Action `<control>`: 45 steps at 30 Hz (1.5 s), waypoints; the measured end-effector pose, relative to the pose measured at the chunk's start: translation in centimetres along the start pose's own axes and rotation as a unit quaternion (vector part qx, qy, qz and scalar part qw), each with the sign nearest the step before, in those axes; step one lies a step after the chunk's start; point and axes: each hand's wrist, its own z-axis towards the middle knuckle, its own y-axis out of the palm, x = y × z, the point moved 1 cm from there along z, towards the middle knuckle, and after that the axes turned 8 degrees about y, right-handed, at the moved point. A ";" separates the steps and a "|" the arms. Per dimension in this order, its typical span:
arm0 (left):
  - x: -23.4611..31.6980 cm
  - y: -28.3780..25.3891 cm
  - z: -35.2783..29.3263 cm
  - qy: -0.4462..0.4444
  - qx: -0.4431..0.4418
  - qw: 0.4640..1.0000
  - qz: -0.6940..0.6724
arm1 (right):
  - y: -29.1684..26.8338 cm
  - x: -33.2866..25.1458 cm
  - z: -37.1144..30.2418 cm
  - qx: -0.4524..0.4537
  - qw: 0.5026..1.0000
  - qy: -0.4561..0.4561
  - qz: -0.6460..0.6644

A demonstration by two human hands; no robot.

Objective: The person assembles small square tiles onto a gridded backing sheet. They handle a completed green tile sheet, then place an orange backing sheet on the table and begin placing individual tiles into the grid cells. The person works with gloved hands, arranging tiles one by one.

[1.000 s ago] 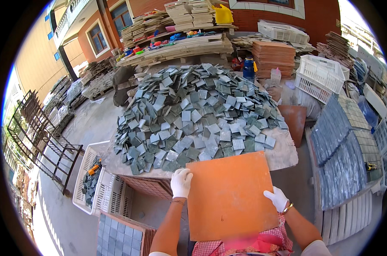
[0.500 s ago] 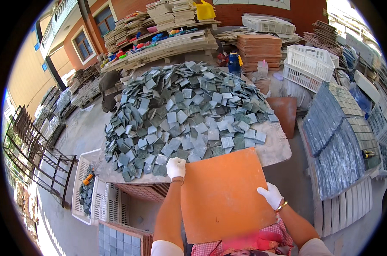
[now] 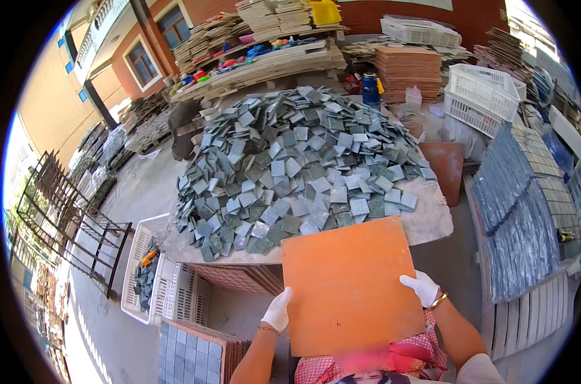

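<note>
A flat, square orange board [image 3: 353, 288] is held up in front of me, its far edge over the near side of the tile-covered table. My left hand [image 3: 277, 311], in a white glove, closes on the board's left edge, low down. On the opposite edge, about mid-height, my gloved right hand [image 3: 421, 288] grips it; the fingers of both hands are partly hidden behind the board. Just beyond lies a large heap of small square grey-green stone tiles [image 3: 293, 168], many tilted and overlapping, on a pale tabletop [image 3: 431, 217].
At lower left stand a white plastic crate [image 3: 151, 307] with tile pieces and a stack of boards topped with set tiles [image 3: 189, 349]. A plastic-wrapped tile stack [image 3: 524, 224] sits on the right. Orange boards [image 3: 407, 73] and white crates [image 3: 481, 96] are at the back.
My left hand has moved from the board's upper left corner down to its lower left edge. The right hand keeps its hold. The whole view has shifted slightly.
</note>
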 end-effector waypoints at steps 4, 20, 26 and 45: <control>2.7 3.6 2.1 -0.184 -0.051 0.974 -0.124 | -1.3 -1.6 -0.9 -0.069 0.995 0.067 0.028; 19.5 5.9 -2.3 0.474 -0.139 0.854 0.163 | 3.6 -13.0 -7.2 -0.034 0.916 -0.315 -0.247; 8.6 4.4 -2.4 0.531 -0.079 0.723 0.435 | -1.7 -5.3 -2.5 -0.177 0.929 -0.317 -0.072; 11.4 4.9 3.0 0.391 0.096 0.788 0.466 | 3.9 -12.9 -6.2 0.340 0.480 -0.495 -0.640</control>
